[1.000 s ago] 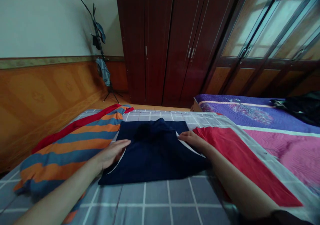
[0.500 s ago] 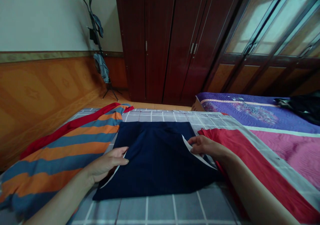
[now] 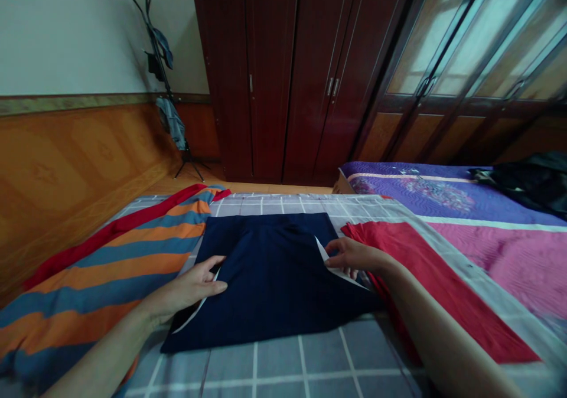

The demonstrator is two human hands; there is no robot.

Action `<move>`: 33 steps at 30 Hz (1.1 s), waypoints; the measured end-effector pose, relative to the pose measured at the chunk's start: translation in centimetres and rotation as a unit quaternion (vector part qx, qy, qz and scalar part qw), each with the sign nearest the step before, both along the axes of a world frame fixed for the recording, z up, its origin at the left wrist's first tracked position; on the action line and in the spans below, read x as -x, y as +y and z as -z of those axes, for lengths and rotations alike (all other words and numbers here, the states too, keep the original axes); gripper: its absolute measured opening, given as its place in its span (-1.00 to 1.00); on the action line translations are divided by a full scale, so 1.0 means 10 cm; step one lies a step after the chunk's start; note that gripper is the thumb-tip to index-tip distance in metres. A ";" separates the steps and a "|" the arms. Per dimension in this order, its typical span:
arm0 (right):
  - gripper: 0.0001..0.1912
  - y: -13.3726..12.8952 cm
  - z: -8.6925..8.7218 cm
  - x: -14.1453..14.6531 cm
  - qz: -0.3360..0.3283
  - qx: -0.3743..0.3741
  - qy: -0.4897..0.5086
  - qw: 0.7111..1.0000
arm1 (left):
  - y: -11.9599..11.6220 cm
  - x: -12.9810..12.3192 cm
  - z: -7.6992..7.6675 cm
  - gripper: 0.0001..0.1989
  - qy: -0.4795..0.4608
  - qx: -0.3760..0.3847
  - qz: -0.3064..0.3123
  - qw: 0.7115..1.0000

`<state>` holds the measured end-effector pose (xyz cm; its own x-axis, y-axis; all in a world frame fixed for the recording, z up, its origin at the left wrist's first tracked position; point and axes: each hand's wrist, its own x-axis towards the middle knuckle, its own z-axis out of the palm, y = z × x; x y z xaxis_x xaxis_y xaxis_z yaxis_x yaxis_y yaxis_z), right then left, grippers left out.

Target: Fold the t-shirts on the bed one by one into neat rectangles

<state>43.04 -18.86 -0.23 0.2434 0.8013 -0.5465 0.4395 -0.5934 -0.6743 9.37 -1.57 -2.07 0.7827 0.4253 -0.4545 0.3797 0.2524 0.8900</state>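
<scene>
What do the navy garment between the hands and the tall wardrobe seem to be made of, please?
Navy garment: probably cloth, fibre unclear, matte; it creases softly with little shine.
Wardrobe: apparently wood or veneer with a satin finish, from its dark reddish panels and faint sheen.

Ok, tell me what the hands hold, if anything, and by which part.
The navy garment, apparently: left hand by its white left edge, right hand by its white right edge. How firm either hold is, I cannot tell.

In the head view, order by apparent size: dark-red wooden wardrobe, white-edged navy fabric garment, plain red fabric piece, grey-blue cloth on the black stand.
1. Wardrobe
2. Navy garment
3. Red fabric
4. Grey-blue cloth
</scene>
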 end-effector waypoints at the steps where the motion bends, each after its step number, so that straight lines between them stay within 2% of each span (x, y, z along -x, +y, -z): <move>1: -0.63 -0.04 -0.02 0.00 0.008 -0.005 -0.007 1.000 | -0.01 0.01 -0.01 -0.02 0.006 -0.011 0.002 1.000; 3: -0.48 -0.15 -0.07 0.02 0.025 -0.019 -0.020 0.999 | -0.04 0.03 -0.02 0.00 0.016 -0.037 0.007 0.999; 5: -0.42 -0.31 -0.09 0.07 0.042 -0.039 -0.035 0.998 | -0.07 0.05 -0.03 0.01 0.021 -0.063 0.008 0.998; 8: -0.44 -0.61 -0.08 0.18 0.063 -0.077 -0.047 0.994 | -0.09 0.10 0.00 -0.02 0.019 -0.091 0.019 0.996; 14: -0.50 -1.06 0.02 0.47 0.100 -0.176 -0.114 0.973 | -0.09 0.31 0.21 -0.12 0.000 -0.141 0.032 0.989; 17: -0.47 -1.19 0.03 0.57 0.119 -0.196 -0.113 0.967 | -0.15 0.39 0.22 -0.22 0.000 -0.180 0.034 0.983; 20: -0.48 -1.31 0.03 0.64 0.106 -0.188 -0.134 0.967 | -0.19 0.44 0.17 -0.34 0.019 -0.241 0.057 0.969; 22: -0.53 -1.36 0.01 0.67 0.084 -0.175 -0.173 0.966 | -0.21 0.46 0.13 -0.40 0.062 -0.318 0.046 0.945; 24: -0.56 -1.36 -0.02 0.68 0.075 -0.164 -0.227 0.957 | -0.23 0.43 0.07 -0.45 0.085 -0.411 0.006 0.908; 26: -0.56 -1.27 -0.08 0.66 0.075 -0.158 -0.278 0.945 | -0.30 0.33 -0.03 -0.49 0.054 -0.492 -0.020 0.869; 27: -0.57 -1.19 -0.10 0.63 0.074 -0.154 -0.295 0.940 | -0.37 0.23 -0.09 -0.52 0.024 -0.519 -0.014 0.854; 28: -0.60 -1.08 -0.13 0.60 0.068 -0.149 -0.304 0.938 | -0.45 0.11 -0.15 -0.57 -0.010 -0.540 0.007 0.842; 30: -0.68 -0.80 -0.16 0.52 0.051 -0.140 -0.300 0.942 | -0.65 -0.20 -0.24 -0.66 -0.059 -0.568 0.102 0.815; 32: -0.72 -0.49 -0.14 0.41 0.044 -0.132 -0.289 0.947 | -0.90 -0.56 -0.25 -0.68 -0.102 -0.596 0.221 0.765; 33: -0.73 -0.34 -0.11 0.36 0.043 -0.129 -0.285 0.949 | -1.01 -0.73 -0.22 -0.67 -0.126 -0.615 0.268 0.731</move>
